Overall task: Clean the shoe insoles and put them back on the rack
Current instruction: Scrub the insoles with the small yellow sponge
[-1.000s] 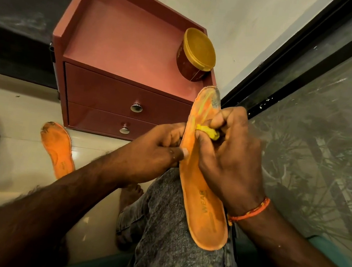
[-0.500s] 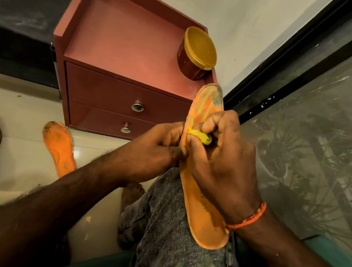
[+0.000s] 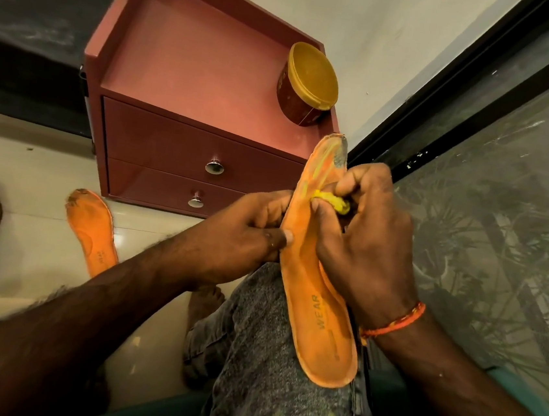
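Pale floor, red drawer box: rubbing one insole clean
Left of the drawer box [image 3: 184, 151] lies the other insole [image 3: 92, 232]; below it the left hand [image 3: 240, 234] grips the held insole [image 3: 313, 279], right hand [image 3: 365, 237] pinching a yellow cloth [image 3: 330, 200]; next, scrub the dirty toe

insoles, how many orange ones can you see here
2. One insole is held in both hands over the knee; the other insole lies on the floor, lower end hidden by the left arm.
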